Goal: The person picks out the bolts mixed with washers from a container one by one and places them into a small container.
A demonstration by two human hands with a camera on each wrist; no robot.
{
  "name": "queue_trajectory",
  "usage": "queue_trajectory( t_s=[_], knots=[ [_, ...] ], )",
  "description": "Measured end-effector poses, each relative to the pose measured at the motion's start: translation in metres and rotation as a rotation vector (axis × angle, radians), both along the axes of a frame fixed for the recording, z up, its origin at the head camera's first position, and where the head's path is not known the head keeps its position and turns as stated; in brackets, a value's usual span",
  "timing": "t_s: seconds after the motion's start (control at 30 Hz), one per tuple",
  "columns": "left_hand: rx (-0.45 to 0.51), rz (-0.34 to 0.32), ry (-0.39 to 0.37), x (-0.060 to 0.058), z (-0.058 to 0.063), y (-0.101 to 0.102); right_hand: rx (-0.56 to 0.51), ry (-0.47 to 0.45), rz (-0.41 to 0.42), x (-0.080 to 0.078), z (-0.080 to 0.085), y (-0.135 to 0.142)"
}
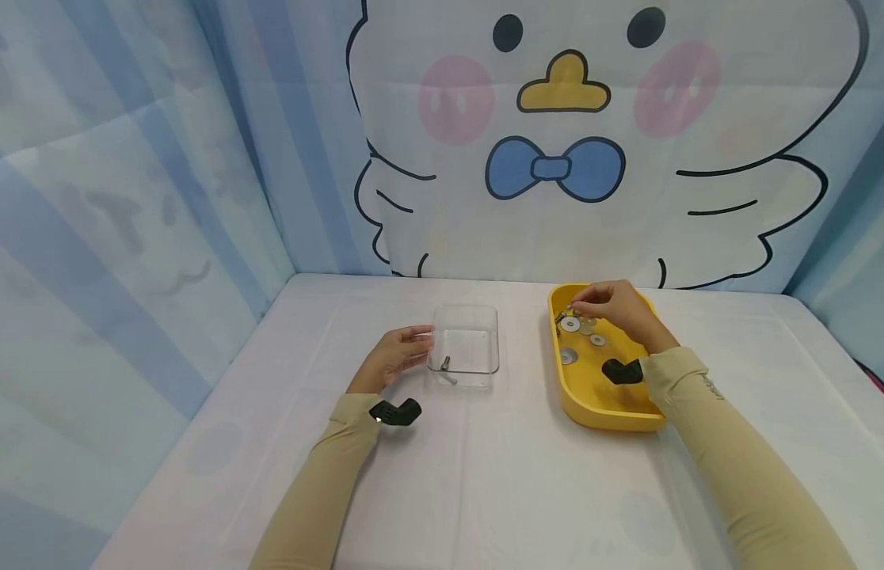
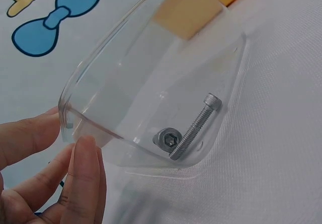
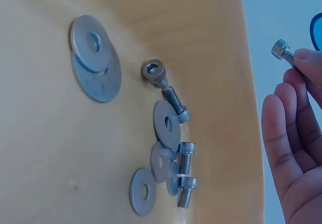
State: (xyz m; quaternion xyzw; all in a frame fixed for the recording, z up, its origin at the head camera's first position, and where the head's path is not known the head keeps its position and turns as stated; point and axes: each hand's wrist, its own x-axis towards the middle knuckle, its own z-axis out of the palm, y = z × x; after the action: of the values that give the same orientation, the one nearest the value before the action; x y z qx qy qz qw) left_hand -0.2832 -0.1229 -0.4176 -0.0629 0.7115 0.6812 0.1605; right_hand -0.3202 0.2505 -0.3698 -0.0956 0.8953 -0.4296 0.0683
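My left hand [image 1: 392, 356] is beside a clear plastic box [image 1: 497, 340], its nearly straight fingers [image 2: 85, 156] touching the box's left side. Inside the box lie two metal socket-head bolts, one lengthwise [image 2: 196, 126] and one with its head facing the camera [image 2: 170, 139]. My right hand [image 1: 620, 309] is over the far end of a yellow tray [image 1: 613, 422]. Between thumb and fingertips it pinches a short socket-head bolt [image 3: 283, 50], held above the tray's rim. Several more bolts [image 3: 186, 156] and flat washers [image 3: 142, 191] lie in the tray.
A white cloth [image 1: 527, 491] covers the table under both containers. The box stands left of the tray, with a stretch of cloth between them. Printed curtains [image 1: 556, 237] hang behind the table's far edge and at both sides. A black wrist strap piece [image 1: 622, 371] overhangs the tray.
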Motion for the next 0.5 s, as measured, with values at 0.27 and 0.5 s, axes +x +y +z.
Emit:
queue_trajectory(
  t_s=[0.27,0.5],
  knots=[
    [0.008,0.001,0.008,-0.0001,-0.0008,-0.0004,-0.071,0.015,-0.011,0.0016,0.0044,0.0000],
    [0.013,-0.002,0.012,0.0003,0.0001,-0.0010,-0.092,0.023,-0.014,0.0027,0.0096,-0.0010]
  ],
)
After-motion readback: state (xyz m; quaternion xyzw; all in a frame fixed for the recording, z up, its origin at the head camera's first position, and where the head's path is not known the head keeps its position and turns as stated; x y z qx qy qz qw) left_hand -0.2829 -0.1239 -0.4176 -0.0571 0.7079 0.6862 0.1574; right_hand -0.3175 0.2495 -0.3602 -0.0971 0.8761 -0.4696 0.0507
